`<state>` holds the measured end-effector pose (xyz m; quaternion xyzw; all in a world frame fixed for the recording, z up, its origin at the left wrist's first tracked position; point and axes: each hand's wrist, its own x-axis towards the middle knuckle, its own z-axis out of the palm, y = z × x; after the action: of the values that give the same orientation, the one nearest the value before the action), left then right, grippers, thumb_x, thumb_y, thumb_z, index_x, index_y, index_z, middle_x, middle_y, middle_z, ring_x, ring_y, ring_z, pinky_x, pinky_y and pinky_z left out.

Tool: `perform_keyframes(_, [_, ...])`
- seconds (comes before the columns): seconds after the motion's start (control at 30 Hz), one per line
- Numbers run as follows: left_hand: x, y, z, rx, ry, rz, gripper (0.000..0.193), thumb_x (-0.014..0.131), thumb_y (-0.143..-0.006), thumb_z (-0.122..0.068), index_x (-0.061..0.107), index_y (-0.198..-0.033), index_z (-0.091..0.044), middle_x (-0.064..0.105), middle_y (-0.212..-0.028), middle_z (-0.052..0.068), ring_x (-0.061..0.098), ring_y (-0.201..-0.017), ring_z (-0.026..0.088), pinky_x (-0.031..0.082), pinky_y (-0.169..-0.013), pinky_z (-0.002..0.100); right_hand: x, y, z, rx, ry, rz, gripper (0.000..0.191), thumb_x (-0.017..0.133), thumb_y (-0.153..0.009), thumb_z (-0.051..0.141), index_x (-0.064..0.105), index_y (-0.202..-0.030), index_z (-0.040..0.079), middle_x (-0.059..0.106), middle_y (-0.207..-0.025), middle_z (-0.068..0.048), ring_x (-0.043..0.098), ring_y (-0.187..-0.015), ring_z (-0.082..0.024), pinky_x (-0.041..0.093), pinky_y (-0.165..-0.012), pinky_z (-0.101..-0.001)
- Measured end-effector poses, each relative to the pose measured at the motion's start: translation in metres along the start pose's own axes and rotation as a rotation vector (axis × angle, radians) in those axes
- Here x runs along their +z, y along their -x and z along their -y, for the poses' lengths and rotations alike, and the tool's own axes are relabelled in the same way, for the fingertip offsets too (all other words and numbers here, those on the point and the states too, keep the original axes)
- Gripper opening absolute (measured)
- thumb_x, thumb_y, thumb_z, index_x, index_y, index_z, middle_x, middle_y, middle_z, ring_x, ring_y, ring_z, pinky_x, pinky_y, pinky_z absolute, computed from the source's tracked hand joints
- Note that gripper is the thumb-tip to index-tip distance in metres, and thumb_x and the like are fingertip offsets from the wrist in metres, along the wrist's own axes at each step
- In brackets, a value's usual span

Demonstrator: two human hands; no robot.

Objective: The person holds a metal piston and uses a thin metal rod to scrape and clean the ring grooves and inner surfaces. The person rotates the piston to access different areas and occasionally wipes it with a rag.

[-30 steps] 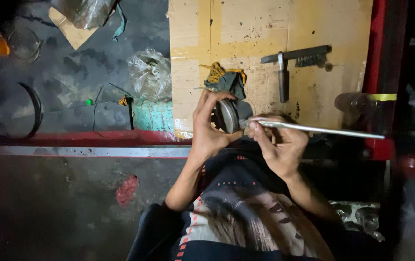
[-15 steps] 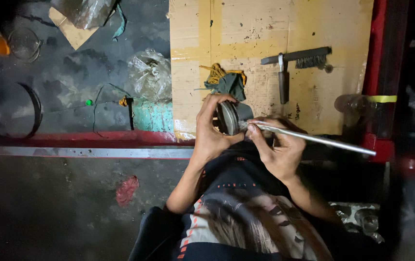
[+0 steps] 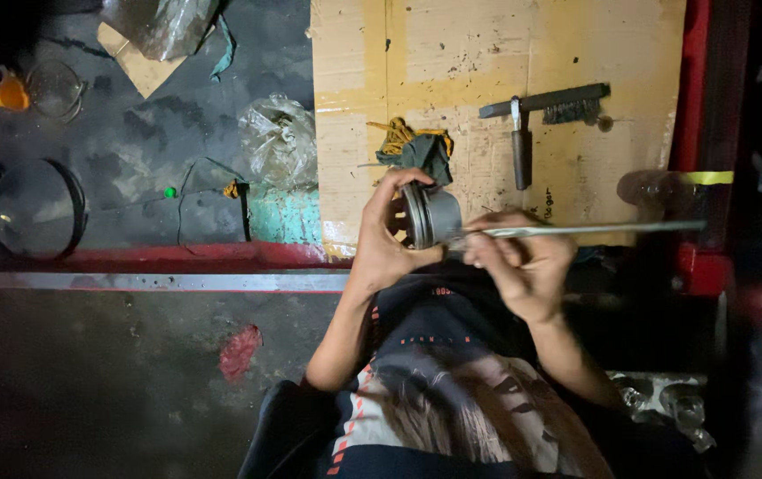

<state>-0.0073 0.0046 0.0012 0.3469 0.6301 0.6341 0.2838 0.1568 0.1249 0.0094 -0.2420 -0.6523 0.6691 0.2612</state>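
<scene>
Left hand (image 3: 381,248) grips the metal cylinder (image 3: 430,215) above the cardboard sheet's (image 3: 487,53) near edge. Right hand (image 3: 523,266) pinches a long thin rod (image 3: 594,230), tip against the cylinder. Risk: rod skids off the smooth metal into the left fingers (image 3: 398,182).

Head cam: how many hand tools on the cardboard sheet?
2: a wire brush near the top of the cardboard sheet, and a metal-handled tool crossing beneath it. The rag pile may hide more.

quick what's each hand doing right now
Left hand: closed around a round metal piston.
Right hand: closed on a long thin metal rod, its tip at the piston.
</scene>
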Motion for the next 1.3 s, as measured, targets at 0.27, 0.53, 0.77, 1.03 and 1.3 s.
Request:
perform_keyframes(0.27, [0.002, 0.0, 0.006, -0.133, 0.306, 0.117, 0.089, 0.088, -0.068, 0.007, 0.042, -0.142, -0.009, 0.047, -0.136, 0.006, 0.055, -0.122, 0.014, 0.051, -0.103, 0.028, -0.022, 0.004, -0.011, -0.023, -0.463, -0.107, 0.012, 0.067, -0.101, -0.003, 0.065, -0.113, -0.004, 0.067, -0.096, -0.011, 0.063, -0.073, -0.017, 0.053, -0.062, -0.0315])
perform_keyframes(0.53, [-0.005, 0.007, 0.009, -0.183, 0.302, 0.116, 0.082, 0.083, -0.08, -0.004, 0.043, -0.151, -0.007, 0.051, -0.134, 0.009, 0.056, -0.119, 0.015, 0.049, -0.102, 0.029, -0.018, 0.013, -0.031, 0.068, -0.47, -0.131, 0.013, 0.066, -0.099, -0.005, 0.064, -0.112, -0.004, 0.066, -0.105, -0.013, 0.06, -0.076, -0.019, 0.05, -0.064, -0.0332])
perform_keyframes(0.77, [-0.015, 0.014, 0.004, -0.189, 0.413, 0.143, 0.073, 0.072, -0.09, -0.015, 0.044, -0.156, -0.005, 0.049, -0.147, 0.012, 0.049, -0.139, 0.019, 0.038, -0.118, 0.029, -0.03, 0.01, -0.03, 0.027, -0.504, -0.16, 0.017, 0.064, -0.101, -0.005, 0.065, -0.117, -0.003, 0.067, -0.107, -0.014, 0.06, -0.08, -0.019, 0.051, -0.068, -0.0341])
perform_keyframes(1.03, [-0.01, 0.012, 0.012, -0.018, 0.418, 0.216, 0.082, 0.087, -0.081, 0.007, 0.049, -0.153, -0.006, 0.044, -0.146, 0.01, 0.046, -0.141, 0.021, 0.042, -0.121, 0.036, -0.033, 0.008, -0.025, 0.001, -0.475, -0.152, 0.015, 0.065, -0.102, -0.003, 0.064, -0.116, -0.003, 0.067, -0.107, -0.014, 0.061, -0.077, -0.018, 0.051, -0.067, -0.033])
perform_keyframes(1.3, [-0.013, 0.01, 0.016, -0.01, 0.384, 0.162, 0.1, 0.093, -0.068, 0.008, 0.045, -0.154, -0.005, 0.043, -0.15, 0.007, 0.048, -0.142, 0.019, 0.041, -0.122, 0.035, -0.029, 0.012, -0.026, 0.117, -0.443, -0.064, 0.013, 0.067, -0.099, -0.004, 0.064, -0.111, -0.005, 0.065, -0.099, -0.012, 0.062, -0.076, -0.019, 0.053, -0.067, -0.0333])
